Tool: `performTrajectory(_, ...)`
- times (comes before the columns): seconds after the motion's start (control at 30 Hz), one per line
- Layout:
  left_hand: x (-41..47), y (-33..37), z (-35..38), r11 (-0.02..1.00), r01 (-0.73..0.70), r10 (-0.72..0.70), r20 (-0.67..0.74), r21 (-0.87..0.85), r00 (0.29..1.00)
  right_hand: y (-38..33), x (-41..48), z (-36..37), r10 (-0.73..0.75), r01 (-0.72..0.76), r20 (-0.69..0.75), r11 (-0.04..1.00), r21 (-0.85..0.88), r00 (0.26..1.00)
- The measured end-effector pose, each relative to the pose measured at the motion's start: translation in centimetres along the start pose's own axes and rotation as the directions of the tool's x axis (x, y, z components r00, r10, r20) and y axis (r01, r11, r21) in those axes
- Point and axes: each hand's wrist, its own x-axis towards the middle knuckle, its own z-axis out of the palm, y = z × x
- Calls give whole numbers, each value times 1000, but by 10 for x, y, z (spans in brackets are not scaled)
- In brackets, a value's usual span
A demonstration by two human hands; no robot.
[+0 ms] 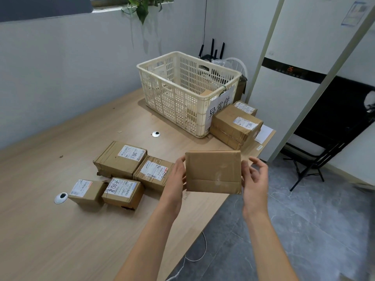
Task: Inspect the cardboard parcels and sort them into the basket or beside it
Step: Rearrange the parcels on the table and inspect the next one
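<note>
I hold a flat brown cardboard parcel (213, 172) upright over the table's right edge, its plain taped side facing me. My left hand (175, 176) grips its left edge and my right hand (254, 177) grips its right edge, fingers loosely curled. A cream plastic basket (154, 82) with a handwritten paper sign stands at the far end of the table; a parcel shows inside it. Two labelled parcels (236, 126) lie right beside the basket. Several labelled parcels (121, 159) sit in a cluster on the table to the left of my hands.
The wooden table (50, 220) has two round cable holes. A white standing air conditioner (294, 98) and a black stand are at the right, over grey floor tiles. A router and a plant are by the back wall.
</note>
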Motion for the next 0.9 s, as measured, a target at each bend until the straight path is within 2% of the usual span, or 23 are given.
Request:
performTrajectory(0.13, -2, 2, 0, 999, -40, 40, 1, 10, 999, -1, 0, 6, -69, 61, -81, 993, -103, 994)
performTrajectory(0.23, -3, 1, 1, 998, -69, 69, -6, -6, 998, -4, -7, 6, 10, -11, -10, 999, -52, 1000)
performTrajectory(0.3, -3, 2, 2, 996, -91, 91, -34, -1, 995, 2, -5, 4, 20, -17, 23, 992, -122, 1000)
performTrajectory(0.4, -4, 2, 5, 988, -152, 152, -2, 9, 988, 6, -5, 7, 17, -12, 19, 971, -239, 1000)
performTrajectory(0.53, -9, 3, 12, 987, -153, 156, 43, -55, 987, 10, -6, 11, 34, -37, -24, 993, -111, 999)
performTrajectory(0.6, -9, 3, 13, 983, -182, 183, 70, -30, 981, 8, -8, 12, 73, -73, 1, 994, -79, 997)
performTrajectory(0.73, -7, 1, 9, 961, -242, 233, 80, 136, 969, 1, -14, 10, 259, -278, 161, 954, 109, 952)
performTrajectory(0.8, -4, 0, 6, 965, -201, 200, 23, 168, 979, 0, -12, 6, 320, -365, 223, 908, 204, 921)
performTrajectory(0.9, 2, -1, 1, 987, -91, 91, 4, 129, 996, 2, -13, 4, 309, -392, 352, 899, 197, 884)
